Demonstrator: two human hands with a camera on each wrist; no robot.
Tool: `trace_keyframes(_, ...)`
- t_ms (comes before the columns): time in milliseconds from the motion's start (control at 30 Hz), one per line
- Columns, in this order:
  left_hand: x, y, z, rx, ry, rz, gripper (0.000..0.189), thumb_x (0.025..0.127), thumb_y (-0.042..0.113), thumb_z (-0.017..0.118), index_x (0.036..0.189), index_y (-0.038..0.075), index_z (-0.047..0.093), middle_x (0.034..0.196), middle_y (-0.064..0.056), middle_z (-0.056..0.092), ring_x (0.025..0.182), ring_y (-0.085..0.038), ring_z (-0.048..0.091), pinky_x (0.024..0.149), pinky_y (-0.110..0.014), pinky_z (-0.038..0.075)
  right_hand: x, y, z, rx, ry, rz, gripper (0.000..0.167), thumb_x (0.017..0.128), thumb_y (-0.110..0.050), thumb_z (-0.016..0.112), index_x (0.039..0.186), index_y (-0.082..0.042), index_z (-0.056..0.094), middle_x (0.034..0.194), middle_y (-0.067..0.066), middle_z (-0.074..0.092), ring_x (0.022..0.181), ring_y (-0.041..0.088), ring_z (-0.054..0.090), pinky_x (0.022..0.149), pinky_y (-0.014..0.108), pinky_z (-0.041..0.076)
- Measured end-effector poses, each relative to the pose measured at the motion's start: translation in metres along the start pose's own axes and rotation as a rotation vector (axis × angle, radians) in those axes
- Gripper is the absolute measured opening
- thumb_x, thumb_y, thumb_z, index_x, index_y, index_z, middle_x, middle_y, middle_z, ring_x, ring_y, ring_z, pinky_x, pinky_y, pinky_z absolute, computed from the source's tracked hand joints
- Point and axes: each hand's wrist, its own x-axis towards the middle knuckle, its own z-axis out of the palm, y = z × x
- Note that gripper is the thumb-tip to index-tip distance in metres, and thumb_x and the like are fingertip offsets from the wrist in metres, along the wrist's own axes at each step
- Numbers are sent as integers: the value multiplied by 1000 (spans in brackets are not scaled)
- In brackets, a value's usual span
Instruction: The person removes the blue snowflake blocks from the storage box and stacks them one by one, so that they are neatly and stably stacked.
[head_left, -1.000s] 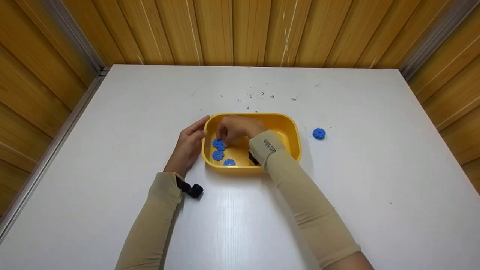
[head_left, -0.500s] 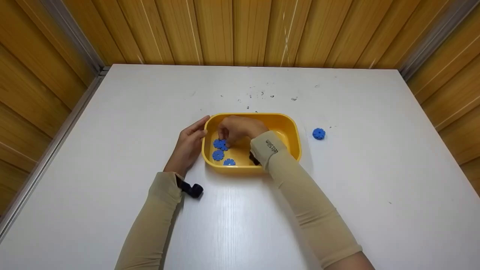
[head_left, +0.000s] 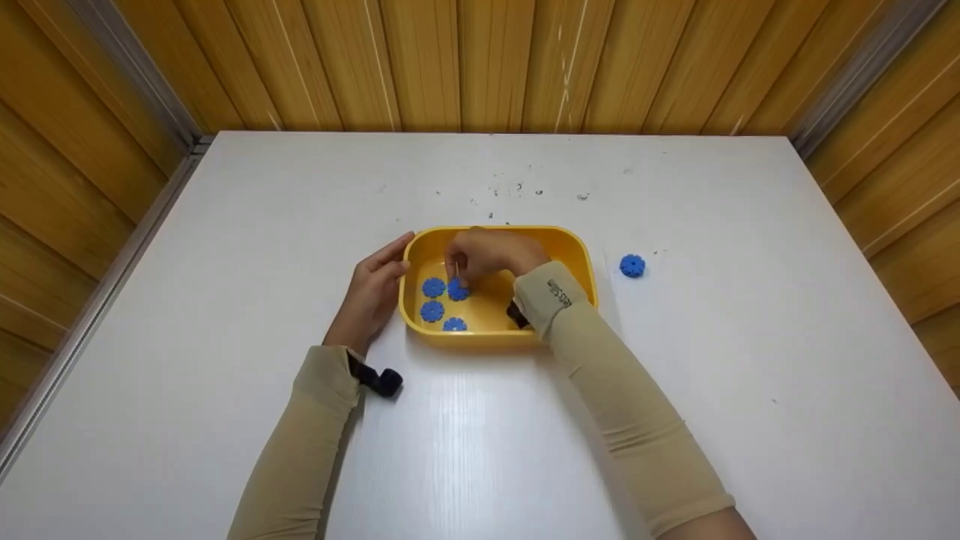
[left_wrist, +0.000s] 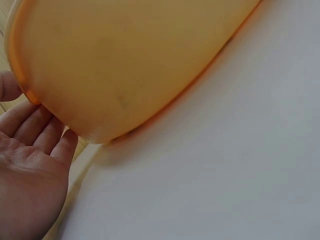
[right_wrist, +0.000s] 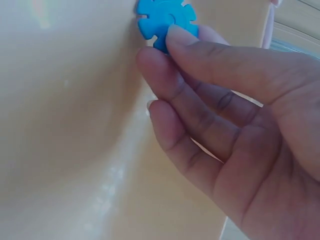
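In the head view, my right hand (head_left: 487, 253) reaches inside the yellow plastic tub (head_left: 517, 337). Its thumb and fingers pinch a blue notched interlocking disc (head_left: 458, 289), also seen at the fingertips in the right wrist view (right_wrist: 167, 20). Three more such discs lie on the tub floor: an upper one (head_left: 433, 287), a middle one (head_left: 432, 311) and a lower one (head_left: 454, 325) partly hidden by the front wall. My left hand (head_left: 371, 289) rests against the tub's left end, fingers extended along the outer wall and thumb at the rim; the left wrist view shows its palm (left_wrist: 30, 165).
To the right of the tub, another blue disc piece (head_left: 632, 265), which looks thicker, lies on the white table (head_left: 712, 360). Dark scuffs mark the tabletop behind the tub. Wood-patterned panels (head_left: 487, 67) rise beyond the back edge.
My right hand has moved slightly right with its disc, which now sits apart from the upper disc it overlapped before. My left hand stays at the tub.
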Motion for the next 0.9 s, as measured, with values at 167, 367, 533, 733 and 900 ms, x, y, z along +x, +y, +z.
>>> trace_keyframes(167,0,0,0,-6,17,-8,55,101,-2,46,156,3,40,167,-7,34,157,-18,29,126,-31,31,-6,2,-5,1,17,8,9,94,-6,69,102,-9,69,96,5,63,89,21,55,80,27,49)
trace_keyframes(367,1,0,1,-5,26,-13,55,101,-2,46,155,4,41,167,-6,35,156,-17,30,126,-31,31,-13,5,-11,25,29,27,11,93,-4,70,103,-9,69,96,6,63,88,21,55,80,26,50)
trace_keyframes(533,0,0,1,-7,24,-9,55,101,-2,45,155,3,40,167,-7,34,157,-18,28,126,-31,29,-18,7,-15,18,32,24,13,93,-1,68,104,-8,69,96,6,63,87,20,56,80,25,51)
trace_keyframes(733,1,-1,1,-16,25,-9,55,100,-1,47,155,4,43,166,-6,36,156,-17,30,126,-31,30,-27,10,-20,14,52,9,13,93,-1,68,104,-8,69,96,7,65,87,21,56,81,26,52)
trace_keyframes(900,1,-2,-1,-28,7,3,56,100,-2,46,155,4,41,167,-7,35,156,-18,30,126,-31,31,-36,14,-24,20,89,-21,12,93,0,67,103,-7,71,97,8,69,87,21,58,80,27,52)
